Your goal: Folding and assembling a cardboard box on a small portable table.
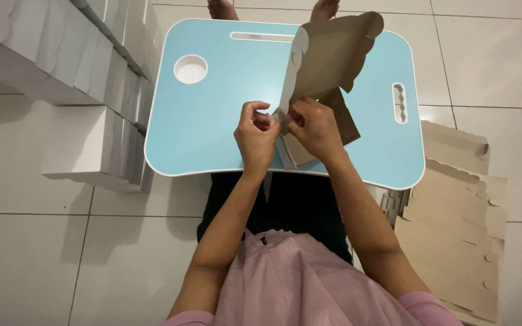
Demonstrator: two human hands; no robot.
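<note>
- White tiled floor point(43, 253) spreads all around where I sit, my bare feet point(222, 8) just past the far edge of the counter.
- Rows of folded white boxes point(86, 66) stand on my left.
- Light blue counter point(212, 115) rests over my lap.
- Flat brown cardboard blanks point(454, 241) lie stacked on the floor at my right.
- Half-folded cardboard box point(327, 60), brown inside and white outside, stands tilted upright on the counter before me.
- My left hand point(255, 136) and right hand point(315, 127) touch, fingers pinched shut on a small flap at the box's lower edge.
</note>
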